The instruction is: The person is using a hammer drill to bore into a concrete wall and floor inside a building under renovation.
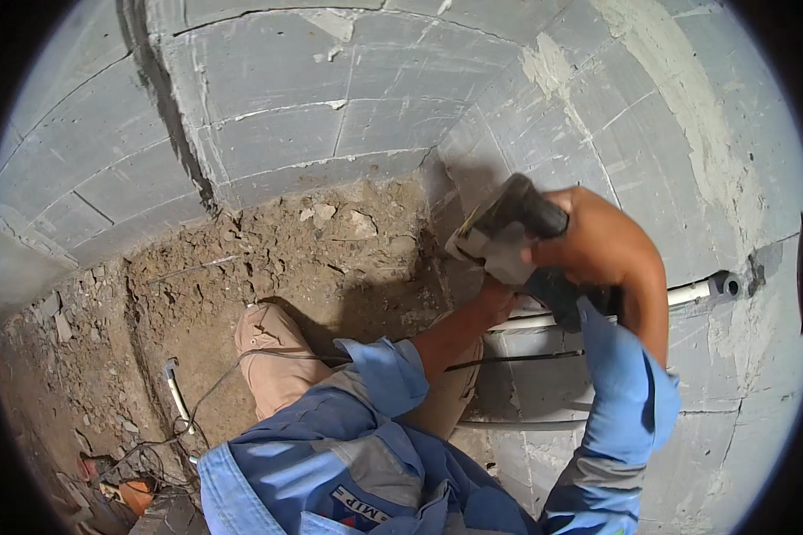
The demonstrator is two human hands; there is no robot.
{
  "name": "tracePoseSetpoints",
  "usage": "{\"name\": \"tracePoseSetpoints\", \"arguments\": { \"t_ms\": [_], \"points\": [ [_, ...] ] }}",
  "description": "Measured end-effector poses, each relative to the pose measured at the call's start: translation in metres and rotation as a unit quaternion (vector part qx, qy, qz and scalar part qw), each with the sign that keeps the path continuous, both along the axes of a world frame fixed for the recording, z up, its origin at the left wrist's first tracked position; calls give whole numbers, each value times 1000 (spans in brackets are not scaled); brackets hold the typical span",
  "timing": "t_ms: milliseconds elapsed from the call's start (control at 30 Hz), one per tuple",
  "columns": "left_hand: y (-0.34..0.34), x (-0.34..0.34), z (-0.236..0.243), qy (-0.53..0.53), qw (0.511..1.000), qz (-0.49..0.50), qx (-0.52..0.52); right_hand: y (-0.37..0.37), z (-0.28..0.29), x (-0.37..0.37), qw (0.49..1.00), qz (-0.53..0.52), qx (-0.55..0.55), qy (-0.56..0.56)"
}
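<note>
A dark power tool with a grey front guard [495,236] is tilted up in front of the grey block wall. My right hand [580,232] has its fingers wrapped round the tool's body, slightly blurred. Below the guard is my left hand [500,294], close against the tool, with its fingers mostly hidden. Behind my wrists a white pipe [687,293] runs along the right wall to a grey elbow fitting [725,285].
Block walls [348,89] meet at a corner ahead. Broken rubble [362,225] covers the dirt floor. A black cable [526,357] crosses my knees. A short upright pipe [177,397] stands at left, near tangled cords and orange items [136,495].
</note>
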State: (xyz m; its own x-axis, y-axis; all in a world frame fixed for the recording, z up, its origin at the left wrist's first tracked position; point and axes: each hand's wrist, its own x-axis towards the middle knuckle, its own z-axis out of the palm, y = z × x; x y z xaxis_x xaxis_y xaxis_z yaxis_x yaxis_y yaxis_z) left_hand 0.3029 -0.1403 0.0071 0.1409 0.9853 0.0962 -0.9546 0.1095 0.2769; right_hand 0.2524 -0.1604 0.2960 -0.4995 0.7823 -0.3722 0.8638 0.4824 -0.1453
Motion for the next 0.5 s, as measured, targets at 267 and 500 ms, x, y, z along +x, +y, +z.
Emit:
{"name": "tracePoseSetpoints", "arguments": {
  "t_ms": [267, 500],
  "points": [
    [40, 6, -26, 7, 998, -21, -59, 42, -6, -8, 989, -88, -104, 53],
    [50, 26, -24, -14, 999, -27, -33, 53, -16, 15, 980, -147, -94, 95]
  ]
}}
